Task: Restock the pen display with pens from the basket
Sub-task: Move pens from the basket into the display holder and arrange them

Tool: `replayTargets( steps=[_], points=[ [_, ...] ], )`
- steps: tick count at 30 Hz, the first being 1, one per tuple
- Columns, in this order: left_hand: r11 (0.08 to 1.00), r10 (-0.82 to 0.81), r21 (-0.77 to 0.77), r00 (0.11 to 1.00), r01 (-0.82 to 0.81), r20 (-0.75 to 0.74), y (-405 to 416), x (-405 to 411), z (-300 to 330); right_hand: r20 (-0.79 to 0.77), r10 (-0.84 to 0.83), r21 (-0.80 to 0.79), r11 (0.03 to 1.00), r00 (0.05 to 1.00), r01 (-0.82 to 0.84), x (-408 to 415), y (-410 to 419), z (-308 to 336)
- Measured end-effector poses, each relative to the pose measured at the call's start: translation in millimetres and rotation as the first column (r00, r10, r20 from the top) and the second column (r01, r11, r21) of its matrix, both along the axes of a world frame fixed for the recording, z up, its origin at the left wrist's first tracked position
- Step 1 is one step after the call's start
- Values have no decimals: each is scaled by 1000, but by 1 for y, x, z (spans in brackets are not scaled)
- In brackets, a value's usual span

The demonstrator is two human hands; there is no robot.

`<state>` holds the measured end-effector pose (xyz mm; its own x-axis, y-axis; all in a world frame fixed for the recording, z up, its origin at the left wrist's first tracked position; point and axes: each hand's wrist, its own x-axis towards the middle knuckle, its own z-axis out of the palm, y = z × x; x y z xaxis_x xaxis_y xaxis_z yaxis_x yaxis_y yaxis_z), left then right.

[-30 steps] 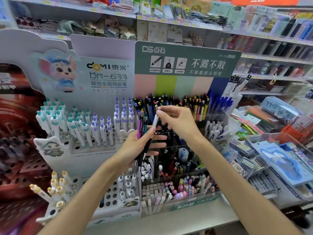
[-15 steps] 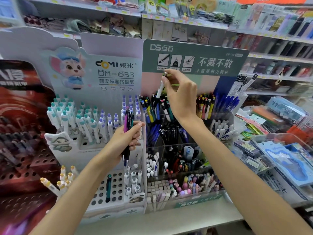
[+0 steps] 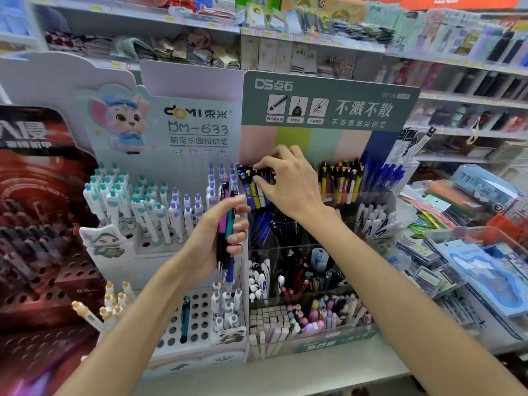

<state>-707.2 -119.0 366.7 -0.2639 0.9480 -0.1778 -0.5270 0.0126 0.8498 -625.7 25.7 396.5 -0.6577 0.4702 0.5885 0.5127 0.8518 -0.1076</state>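
My left hand grips a small bundle of pens, purple, teal and dark, held upright in front of the seam between the two displays. My right hand reaches into the top row of the clear tiered pen display, fingers curled among the upright black, blue and yellow pens at its left end. Whether it still pinches a pen I cannot tell. The basket is not in view.
A white display with teal and purple capped pens stands to the left, its lower tray holed and holding one teal pen. Lower tiers hold markers and erasers. Packaged stationery is piled to the right. Shelves run behind.
My right hand came down from in front of the green header card, where it held a white pen, to the top row of pens. My left hand and bundle stayed about where they were.
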Motion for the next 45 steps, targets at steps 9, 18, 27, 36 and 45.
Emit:
replayTargets(
  steps=[9, 18, 27, 36, 45],
  points=[
    [999, -17, -34, 1000, 17, -7, 21, 18, -7, -118, 78, -633, 763, 990, -135, 38, -39, 8],
    [973, 104, -179, 970, -146, -221, 52, 49, -12, -582, -427, -794, 481, 692, -371, 89, -9, -5],
    [997, 26, -68, 998, -21, 64, 67, 54, -15, -595, -297, -358, 930, 747, 84, 108, 60, 6],
    [998, -61, -1, 996, 61, 67, 59, 50, -11, -220, -132, 8, 991, 966, 137, 91, 65, -4],
    [999, -36, 12, 999, 36, 15, 55, 49, -10, -306, -196, -293, 951, 932, 103, 91, 55, 10]
  ],
)
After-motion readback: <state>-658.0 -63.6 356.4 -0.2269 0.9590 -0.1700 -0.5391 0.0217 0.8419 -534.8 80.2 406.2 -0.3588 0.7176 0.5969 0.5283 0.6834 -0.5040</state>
